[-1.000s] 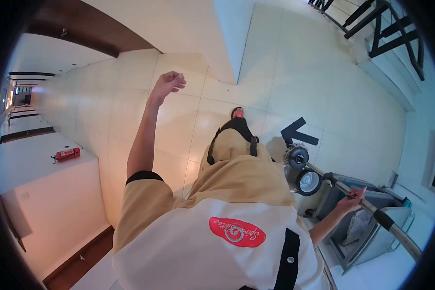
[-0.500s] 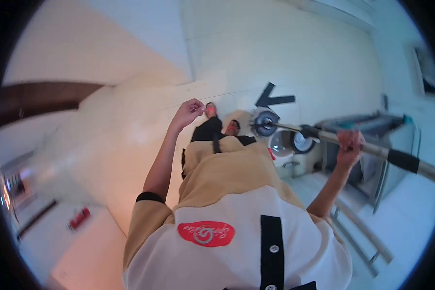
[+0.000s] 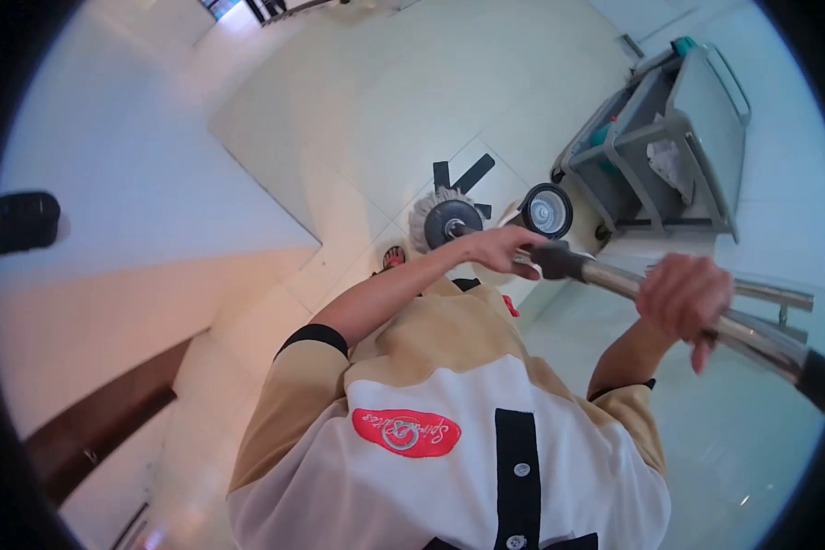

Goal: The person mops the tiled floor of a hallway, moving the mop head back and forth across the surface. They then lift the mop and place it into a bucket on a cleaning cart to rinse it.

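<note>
Left hand [image 3: 502,251] and right hand [image 3: 683,298] both wrap closed around the long silver metal mop pole [image 3: 614,282]. Round white-fringed mop head [image 3: 447,218] rests on pale floor tiles [image 3: 357,110], near the grey cleaning cart [image 3: 669,147].

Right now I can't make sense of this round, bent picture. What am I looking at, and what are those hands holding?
It comes from one camera worn on a person's head, looking down past a beige and white shirt. The wide lens bends everything. Both bare hands hold a mop pole: the left hand lower, near the black collar, the right hand higher up. The round mop head rests on the pale tiled floor, beside a small round bucket. A grey cleaning cart stands behind.
</note>
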A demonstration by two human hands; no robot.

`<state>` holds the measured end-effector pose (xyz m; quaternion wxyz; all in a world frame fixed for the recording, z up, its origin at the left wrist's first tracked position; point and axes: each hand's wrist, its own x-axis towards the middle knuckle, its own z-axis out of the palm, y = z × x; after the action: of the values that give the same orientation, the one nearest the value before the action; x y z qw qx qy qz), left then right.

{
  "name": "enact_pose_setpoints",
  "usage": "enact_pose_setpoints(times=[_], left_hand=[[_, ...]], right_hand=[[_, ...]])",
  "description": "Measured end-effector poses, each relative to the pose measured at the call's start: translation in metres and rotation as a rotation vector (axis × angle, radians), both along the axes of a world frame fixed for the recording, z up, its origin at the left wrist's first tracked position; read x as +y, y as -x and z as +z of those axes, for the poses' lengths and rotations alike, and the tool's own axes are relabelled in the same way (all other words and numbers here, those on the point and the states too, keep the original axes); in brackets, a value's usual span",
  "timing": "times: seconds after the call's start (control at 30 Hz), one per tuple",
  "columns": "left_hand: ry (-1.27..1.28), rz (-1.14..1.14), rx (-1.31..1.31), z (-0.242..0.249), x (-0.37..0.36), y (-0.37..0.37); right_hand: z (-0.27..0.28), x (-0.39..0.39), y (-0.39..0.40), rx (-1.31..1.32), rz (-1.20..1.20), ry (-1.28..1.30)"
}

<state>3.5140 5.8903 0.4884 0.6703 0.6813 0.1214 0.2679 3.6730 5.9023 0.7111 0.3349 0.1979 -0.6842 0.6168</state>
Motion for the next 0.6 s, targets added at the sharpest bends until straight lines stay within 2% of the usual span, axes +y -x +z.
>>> enact_pose_setpoints(times=[0.07, 0.17, 0.27, 0.37, 0.47, 0.5, 0.6], left_hand=[[-0.033, -0.031, -0.060, 0.022, 0.002, 0.003], [0.102, -0.204, -0.181, 0.078, 0.007, 0.015], [0.010, -0.341, -0.152, 0.093, 0.015, 0.015], [-0.466, -0.153, -0.100, 0.106, 0.035, 0.017], [-0.527, -0.136, -0.115, 0.106, 0.047, 0.013], [-0.530, -0.148, -0.085, 0.107, 0.044, 0.012], [-0.123, -0.362, -0.076, 0.102, 0.050, 0.001]], right_hand=[[0.027, -0.006, 0.009, -0.054, 0.057, -0.025], [0.060, -0.014, 0.027, -0.139, 0.046, -0.043], [0.079, -0.015, 0.041, -0.257, 0.166, -0.131], [0.086, -0.010, 0.041, -0.295, -0.102, -0.012], [0.084, -0.016, 0.041, -0.287, -0.370, 0.079], [0.085, -0.023, 0.042, -0.303, -0.417, 0.083], [0.075, -0.031, 0.035, -0.282, -0.669, 0.117]])
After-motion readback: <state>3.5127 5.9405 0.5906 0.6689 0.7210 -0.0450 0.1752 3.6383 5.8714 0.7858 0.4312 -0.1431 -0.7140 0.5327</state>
